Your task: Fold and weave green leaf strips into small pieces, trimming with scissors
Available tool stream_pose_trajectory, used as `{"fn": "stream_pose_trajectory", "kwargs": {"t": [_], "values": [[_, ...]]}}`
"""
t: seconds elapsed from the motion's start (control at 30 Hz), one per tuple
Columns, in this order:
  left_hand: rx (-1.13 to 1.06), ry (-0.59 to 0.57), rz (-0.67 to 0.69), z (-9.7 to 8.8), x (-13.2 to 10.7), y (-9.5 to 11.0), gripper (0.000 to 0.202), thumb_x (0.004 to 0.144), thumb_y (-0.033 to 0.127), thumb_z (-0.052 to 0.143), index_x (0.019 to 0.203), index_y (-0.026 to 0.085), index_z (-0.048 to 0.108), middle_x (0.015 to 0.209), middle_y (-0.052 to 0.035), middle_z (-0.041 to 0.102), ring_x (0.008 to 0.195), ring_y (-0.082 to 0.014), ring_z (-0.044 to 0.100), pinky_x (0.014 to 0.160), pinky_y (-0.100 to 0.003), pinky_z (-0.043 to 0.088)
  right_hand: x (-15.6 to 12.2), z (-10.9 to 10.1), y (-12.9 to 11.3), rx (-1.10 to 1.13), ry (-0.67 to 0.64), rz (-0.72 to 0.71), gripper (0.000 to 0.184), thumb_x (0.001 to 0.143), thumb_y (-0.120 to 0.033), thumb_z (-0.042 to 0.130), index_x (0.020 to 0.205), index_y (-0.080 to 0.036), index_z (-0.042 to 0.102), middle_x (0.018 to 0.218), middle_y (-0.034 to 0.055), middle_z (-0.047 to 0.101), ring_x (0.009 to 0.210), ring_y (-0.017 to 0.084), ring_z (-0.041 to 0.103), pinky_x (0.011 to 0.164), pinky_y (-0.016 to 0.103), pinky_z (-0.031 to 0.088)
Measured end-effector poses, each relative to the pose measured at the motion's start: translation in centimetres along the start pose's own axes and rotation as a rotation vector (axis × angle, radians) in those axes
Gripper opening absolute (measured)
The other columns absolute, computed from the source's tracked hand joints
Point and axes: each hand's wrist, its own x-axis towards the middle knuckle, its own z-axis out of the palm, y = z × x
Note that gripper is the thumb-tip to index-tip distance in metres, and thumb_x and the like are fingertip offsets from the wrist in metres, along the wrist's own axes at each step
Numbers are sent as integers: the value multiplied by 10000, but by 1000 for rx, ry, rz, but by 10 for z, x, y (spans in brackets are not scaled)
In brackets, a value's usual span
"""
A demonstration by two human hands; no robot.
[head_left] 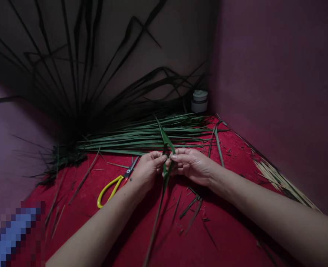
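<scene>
My left hand point(148, 170) and my right hand point(190, 165) meet over a red cloth point(230, 230), both pinching one long green palm leaf point(166, 142). The leaf runs from beyond my fingers down toward me, its lower end trailing across the cloth. Fingertips of both hands are pressed together on the leaf near its middle, where it seems split into two strips. Yellow-handled scissors point(112, 187) lie on the cloth just left of my left wrist.
A pile of long green leaves point(141, 135) lies across the back of the cloth. Leaf scraps litter the cloth near my arms. A bundle of pale thin sticks point(278, 181) rests along the right wall. A small white jar point(199, 101) stands in the corner.
</scene>
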Motion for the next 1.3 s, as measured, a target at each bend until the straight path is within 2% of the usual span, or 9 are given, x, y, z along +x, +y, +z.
{"fn": "stream_pose_trajectory", "kwargs": {"t": [0.13, 0.27, 0.47, 0.63, 0.73, 0.87, 0.97, 1.1, 1.3], "values": [[76, 50, 50, 1, -1, 2, 210, 628, 270, 687, 709, 150, 535, 476, 56, 507, 380, -53, 433, 388, -161, 320, -2, 7, 5, -28, -36, 0, 96, 752, -187, 601, 836, -143, 583, 711, 25, 638, 630, 128, 597, 666, 337, 485], [290, 67, 158, 0, -1, 9, 202, 662, 318, 637, 718, 160, 523, 518, 58, 510, 405, -56, 438, 413, -172, 336, -5, 15, 12, -10, -67, 11, 68, 769, -195, 580, 797, -134, 566, 671, 20, 615, 595, 122, 580, 631, 329, 486], [494, 82, 232, -3, 8, 22, 116, 610, 197, 611, 708, 157, 565, 530, 53, 520, 437, -70, 441, 432, -182, 330, -6, 25, 19, 69, -54, 58, 91, 773, -200, 574, 812, -121, 553, 639, 18, 598, 547, 124, 571, 629, 392, 505], [668, 212, 344, -4, 22, 31, 157, 597, 161, 586, 749, 166, 624, 540, 26, 575, 490, -108, 499, 470, -200, 344, -10, 28, 15, 60, -51, 38, 94, 777, -212, 567, 791, -121, 548, 628, 21, 605, 541, 126, 571, 638, 404, 514], [736, 262, 359, -7, 34, 39, 146, 622, 173, 573, 750, 160, 643, 524, 8, 594, 484, -132, 533, 471, -216, 360, -15, 32, 15, 52, -77, 68, 102, 772, -222, 577, 761, -124, 550, 616, 18, 599, 538, 127, 574, 616, 371, 513], [803, 371, 384, -15, 52, 54, 222, 651, 160, 586, 863, 134, 647, 477, 13, 568, 505, -156, 559, 510, -234, 389, -22, 38, 16, 15, -95, 97, 130, 759, -249, 595, 755, -126, 554, 601, 18, 600, 517, 128, 578, 589, 331, 496], [828, 450, 397, -22, 60, 69, 208, 715, 184, 608, 909, 111, 624, 596, -12, 608, 622, -158, 589, 607, -259, 441, -28, 42, 15, -11, -125, 130, 137, 755, -253, 592, 755, -123, 548, 598, 26, 604, 515, 135, 576, 601, 366, 495], [797, 512, 394, -27, 68, 97, 260, 844, 301, 519, 1040, 134, 556, 999, -65, 598, 838, -163, 590, 731, -354, 496, -36, 48, 12, -1, -152, 150, 117, 752, -229, 580, 748, -116, 548, 589, 25, 600, 535, 131, 566, 622, 409, 499], [620, 626, 493, -37, 84, 170, 325, 850, 306, 510, 1132, 145, 512, 1117, -89, 551, 937, -196, 567, 779, -400, 492, -46, 48, 6, -28, -269, 154, 124, 751, -232, 587, 775, -114, 554, 623, 41, 619, 555, 146, 595, 608, 378, 499]]}}
